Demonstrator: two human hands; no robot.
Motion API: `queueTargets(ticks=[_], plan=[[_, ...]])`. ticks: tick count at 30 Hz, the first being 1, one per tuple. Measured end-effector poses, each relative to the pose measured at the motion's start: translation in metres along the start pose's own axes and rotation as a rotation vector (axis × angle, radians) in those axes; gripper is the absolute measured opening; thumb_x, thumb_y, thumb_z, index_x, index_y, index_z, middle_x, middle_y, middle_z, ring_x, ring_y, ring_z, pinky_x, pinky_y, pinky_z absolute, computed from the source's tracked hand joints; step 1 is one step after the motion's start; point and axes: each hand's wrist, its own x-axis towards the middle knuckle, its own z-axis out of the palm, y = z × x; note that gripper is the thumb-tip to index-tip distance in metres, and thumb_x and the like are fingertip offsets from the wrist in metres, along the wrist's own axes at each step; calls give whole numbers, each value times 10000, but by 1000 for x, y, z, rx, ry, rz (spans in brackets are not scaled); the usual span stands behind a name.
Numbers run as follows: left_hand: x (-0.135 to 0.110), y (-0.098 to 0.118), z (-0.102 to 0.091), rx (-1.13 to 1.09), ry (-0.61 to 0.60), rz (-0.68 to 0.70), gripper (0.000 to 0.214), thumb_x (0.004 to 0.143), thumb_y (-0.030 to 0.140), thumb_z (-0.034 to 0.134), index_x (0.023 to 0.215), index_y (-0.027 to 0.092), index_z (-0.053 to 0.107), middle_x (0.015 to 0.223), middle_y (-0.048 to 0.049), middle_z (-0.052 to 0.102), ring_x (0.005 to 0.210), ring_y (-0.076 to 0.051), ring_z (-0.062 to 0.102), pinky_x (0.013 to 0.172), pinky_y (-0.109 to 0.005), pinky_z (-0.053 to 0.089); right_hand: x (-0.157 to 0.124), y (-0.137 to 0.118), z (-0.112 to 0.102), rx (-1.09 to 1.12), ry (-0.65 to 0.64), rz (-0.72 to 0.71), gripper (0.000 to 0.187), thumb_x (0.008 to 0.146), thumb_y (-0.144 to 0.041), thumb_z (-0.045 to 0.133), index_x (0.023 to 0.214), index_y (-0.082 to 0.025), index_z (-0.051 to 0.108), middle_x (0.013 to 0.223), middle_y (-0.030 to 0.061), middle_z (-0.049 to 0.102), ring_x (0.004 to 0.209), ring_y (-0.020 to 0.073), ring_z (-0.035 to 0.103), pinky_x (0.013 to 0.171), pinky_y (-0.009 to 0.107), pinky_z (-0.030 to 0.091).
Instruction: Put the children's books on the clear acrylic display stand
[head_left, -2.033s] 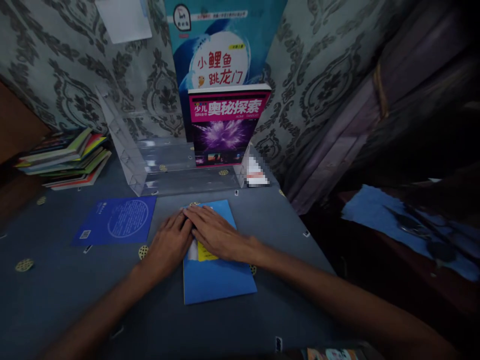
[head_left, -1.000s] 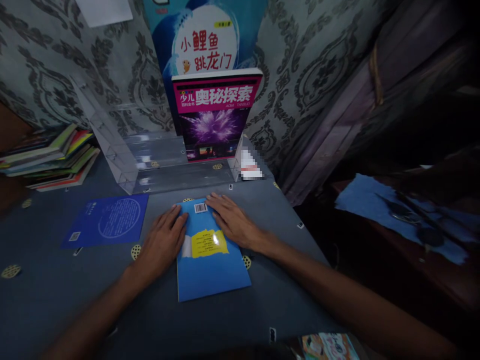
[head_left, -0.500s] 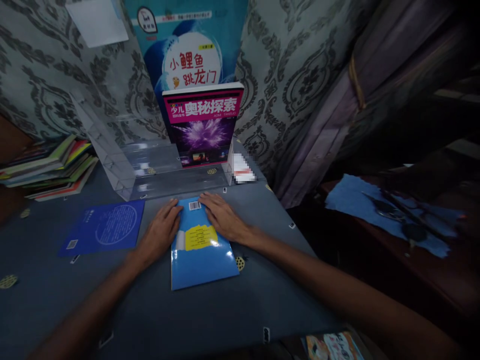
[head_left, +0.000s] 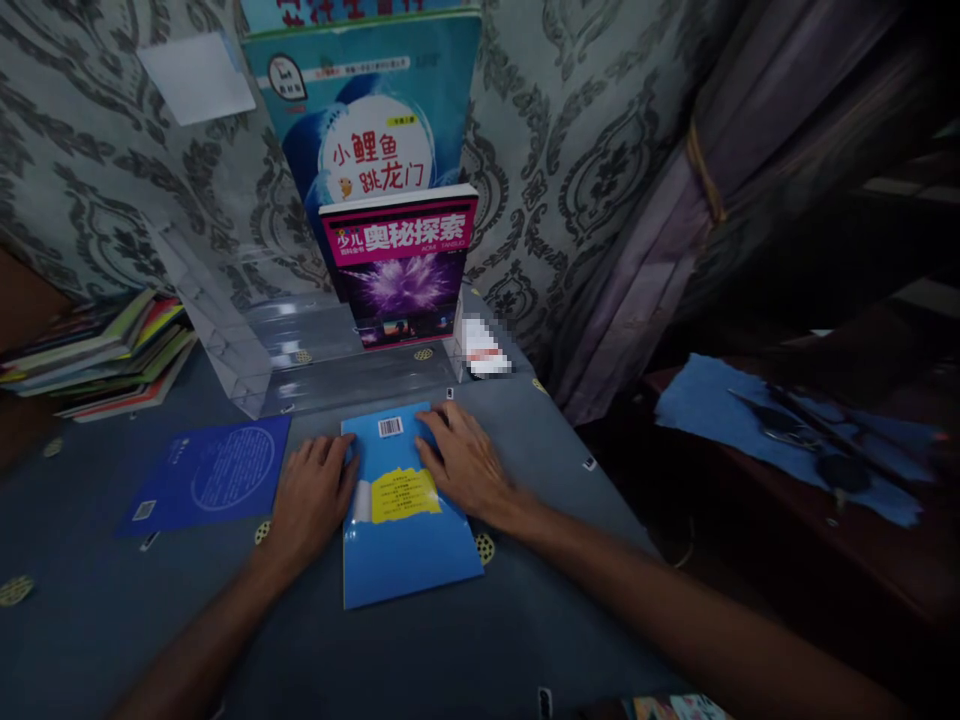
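A light-blue book lies flat on the table, barcode side up, with a yellow patch of print in its middle. My left hand rests at the book's left edge, fingers extended and thumb near the cover. On the right edge lies my right hand, its fingers spread over the upper corner. Neither hand grips the book. To the left lies a dark-blue book, also flat. Behind them, a magenta-and-black book leans upright in a clear acrylic stand, in front of a teal book.
A stack of books sits at the table's far left. A pixelated white item is beside the stand. On the right, a blue cloth with scissors lies on a dark red surface. A curtain hangs at the back.
Both hands have slid back from the book's top edge and moved apart, to its two sides. The view has tilted slightly upward, showing more of a book behind the teal one.
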Motion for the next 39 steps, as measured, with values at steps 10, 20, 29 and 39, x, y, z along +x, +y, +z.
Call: queueTargets(ticks=[10, 20, 29, 39], plan=[[4, -15, -3, -447, -20, -171, 360, 1009, 382, 419, 1261, 199, 600, 1156, -96, 708, 990, -244, 686, 788, -375, 574, 6, 10, 0, 311, 65, -95, 340, 1024, -263, 403, 1302, -187, 584, 1290, 135, 610, 1234, 253, 583, 1058, 461, 493], [28, 8, -1, -113, -73, 156, 367, 1020, 326, 404, 1296, 188, 603, 1423, -144, 589, 1348, -320, 519, 1091, -546, 458, 19, 40, 14, 495, 74, -28, 327, 1026, -264, 410, 1255, -221, 638, 1234, 87, 704, 1162, 227, 644, 1040, 432, 493], [45, 38, 13, -200, -315, 470, 446, 1070, 372, 355, 1455, 207, 509, 1555, -102, 496, 1494, -239, 380, 1250, -572, 224, 23, 44, 18, 643, 53, -16, 336, 1033, -234, 380, 1264, -208, 622, 1250, 88, 700, 1178, 207, 649, 1040, 414, 500], [30, 49, -3, -225, -343, 618, 422, 1063, 393, 387, 1412, 244, 570, 1510, -90, 550, 1468, -262, 423, 1218, -599, 282, 19, 42, 18, 482, 68, -46, 313, 1008, -194, 423, 1246, -227, 624, 1232, 71, 703, 1178, 207, 633, 1054, 438, 487]])
